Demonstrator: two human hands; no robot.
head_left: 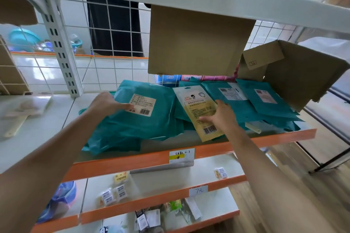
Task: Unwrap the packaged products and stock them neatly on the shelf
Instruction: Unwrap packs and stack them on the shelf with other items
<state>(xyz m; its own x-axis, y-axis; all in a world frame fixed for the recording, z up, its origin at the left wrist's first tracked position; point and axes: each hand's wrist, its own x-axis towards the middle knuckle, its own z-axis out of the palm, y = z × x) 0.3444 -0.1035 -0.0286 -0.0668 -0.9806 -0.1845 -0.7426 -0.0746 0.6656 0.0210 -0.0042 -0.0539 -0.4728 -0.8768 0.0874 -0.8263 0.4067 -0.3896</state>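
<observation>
Several teal mailer bags lie on the orange-edged shelf (189, 154). The biggest teal bag (136, 125) is at the left, with a beige barcode label on top. My left hand (108, 103) rests on that bag's upper left part, fingers stretched toward the label. A yellow unwrapped product pouch (200, 111) lies tilted in the middle, on top of other teal bags. My right hand (220, 116) lies on the pouch's right side, fingers spread flat. More teal bags (265, 104) with labels are stacked at the right.
A cardboard flap (198, 41) hangs down from the shelf above, and an open cardboard box (295, 73) stands at the back right. Blue and pink packs (180, 78) stand behind the bags. Lower shelves hold small packaged goods (113, 195). A white upright post (60, 47) is at the left.
</observation>
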